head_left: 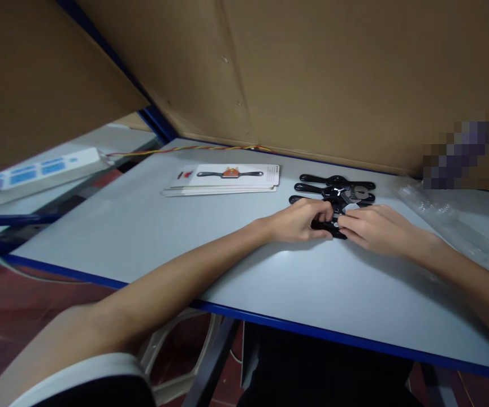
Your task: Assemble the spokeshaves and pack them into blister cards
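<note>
Hands meet over one small black tool (pixel 329 226) on the pale table (pixel 142 237), and I have it pinched from both ends. My left hand (pixel 299 221) curls over the near-left end with the fingers folded down around it; my right hand (pixel 375 229) comes in from the other side, fingertips (pixel 345 221) pressing on the same piece. The tool lies flat on the tabletop between my two hands, mostly covered by them, so its shape is hard to make out.

Just beyond my fingers lies a small heap of black tools (pixel 337 189) of the same kind, long thin handles pointing left and right, a glint of bare metal among them. The piece I hold touches or nearly touches the near edge of that heap; I cannot tell which.

Further out past my left hand sits a short stack of white cards (pixel 227 180), the top one printed with a picture of the same tool. Off beyond my right wrist lies a clear plastic sleeve (pixel 443 217), flat on the table. A cardboard wall (pixel 333 73) stands behind everything, with a red and yellow wire (pixel 193 148) running along its foot.
</note>
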`<state>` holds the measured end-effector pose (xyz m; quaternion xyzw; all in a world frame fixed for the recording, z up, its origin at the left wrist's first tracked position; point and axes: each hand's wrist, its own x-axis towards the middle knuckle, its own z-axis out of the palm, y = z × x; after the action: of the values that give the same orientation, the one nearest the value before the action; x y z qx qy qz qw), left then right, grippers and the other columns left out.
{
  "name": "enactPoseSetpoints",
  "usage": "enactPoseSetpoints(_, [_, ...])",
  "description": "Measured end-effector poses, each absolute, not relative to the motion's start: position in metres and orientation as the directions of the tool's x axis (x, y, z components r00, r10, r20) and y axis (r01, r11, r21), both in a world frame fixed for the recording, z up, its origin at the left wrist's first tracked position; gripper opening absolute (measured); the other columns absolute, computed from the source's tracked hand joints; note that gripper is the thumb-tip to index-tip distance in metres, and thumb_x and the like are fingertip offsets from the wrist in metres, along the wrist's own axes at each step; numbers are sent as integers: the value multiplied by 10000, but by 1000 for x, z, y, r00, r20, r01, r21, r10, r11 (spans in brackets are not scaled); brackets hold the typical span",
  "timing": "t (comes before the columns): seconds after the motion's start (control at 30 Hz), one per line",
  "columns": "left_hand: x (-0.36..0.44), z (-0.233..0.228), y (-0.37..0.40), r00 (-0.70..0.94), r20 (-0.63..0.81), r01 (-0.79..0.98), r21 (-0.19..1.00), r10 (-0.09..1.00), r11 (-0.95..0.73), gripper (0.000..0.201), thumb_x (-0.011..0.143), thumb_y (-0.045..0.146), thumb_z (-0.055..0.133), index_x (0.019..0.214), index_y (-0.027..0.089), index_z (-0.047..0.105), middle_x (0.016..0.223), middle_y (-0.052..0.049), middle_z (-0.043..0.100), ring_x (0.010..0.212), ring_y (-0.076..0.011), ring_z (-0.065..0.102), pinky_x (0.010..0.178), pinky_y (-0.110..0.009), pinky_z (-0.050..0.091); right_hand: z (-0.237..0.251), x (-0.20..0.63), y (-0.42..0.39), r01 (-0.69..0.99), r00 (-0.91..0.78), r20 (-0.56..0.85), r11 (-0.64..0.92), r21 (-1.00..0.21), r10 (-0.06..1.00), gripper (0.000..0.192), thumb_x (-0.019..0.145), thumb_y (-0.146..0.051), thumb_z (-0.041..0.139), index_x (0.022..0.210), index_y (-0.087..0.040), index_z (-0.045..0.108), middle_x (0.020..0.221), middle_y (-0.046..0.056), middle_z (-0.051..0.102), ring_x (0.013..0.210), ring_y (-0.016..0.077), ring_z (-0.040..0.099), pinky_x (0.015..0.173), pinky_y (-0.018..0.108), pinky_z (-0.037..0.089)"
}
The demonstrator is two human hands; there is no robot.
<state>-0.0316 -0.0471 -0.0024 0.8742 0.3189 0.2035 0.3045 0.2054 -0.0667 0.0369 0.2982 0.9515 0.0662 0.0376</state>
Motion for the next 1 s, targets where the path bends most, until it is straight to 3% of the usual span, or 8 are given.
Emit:
enactPoseSetpoints(0.27, [-31, -2, -47, 711, 157, 431, 672, 685, -602, 280, 835, 409, 730, 888, 209, 541, 778, 8, 561, 706, -152, 484, 682, -313, 376, 29, 205, -65, 536, -842, -2, 838, 101, 539, 220, 1044, -180, 511, 929, -176, 698, 823, 47, 728, 626, 151, 550, 601, 330, 210])
enactPoseSetpoints(0.43, [-31, -2, -48, 712, 158, 427, 675, 684, -601, 279, 832, 403, 727, 889, 210, 532, 776, 8, 567, 699, -149, 482, 680, -314, 378, 35, 206, -65, 558, -829, 9, 826, 81, 559, 131, 1001, -228, 610, 1050, -180, 721, 892, 50, 760, 687, 175, 610, 601, 318, 243])
enactPoseSetpoints(0.67, [-31, -2, -48, 707, 159, 431, 676, 689, -598, 297, 830, 408, 740, 886, 216, 520, 796, 0, 577, 722, -159, 503, 685, -321, 390, 33, 212, -56, 518, -855, 104, 843, 144, 508, 218, 1017, -299, 631, 1187, -202, 728, 960, 59, 787, 699, 181, 644, 619, 311, 317])
enactPoseSetpoints(0.83, [-32, -4, -48, 706, 150, 436, 678, 692, -592, 329, 834, 419, 743, 942, 218, 506, 805, 7, 564, 730, -162, 508, 690, -325, 381, 28, 209, -54, 487, -873, 97, 846, 219, 478, 182, 1049, -292, 593, 1109, -191, 732, 929, 60, 779, 714, 191, 657, 647, 319, 339])
enactPoseSetpoints(1.0, [-31, -4, -47, 697, 145, 451, 672, 702, -587, 354, 832, 429, 725, 984, 221, 482, 812, 6, 566, 732, -168, 524, 683, -328, 373, 21, 196, -62, 523, -851, 97, 819, 237, 516, 290, 1071, -252, 481, 1023, -144, 746, 876, 100, 763, 701, 208, 643, 667, 343, 325])
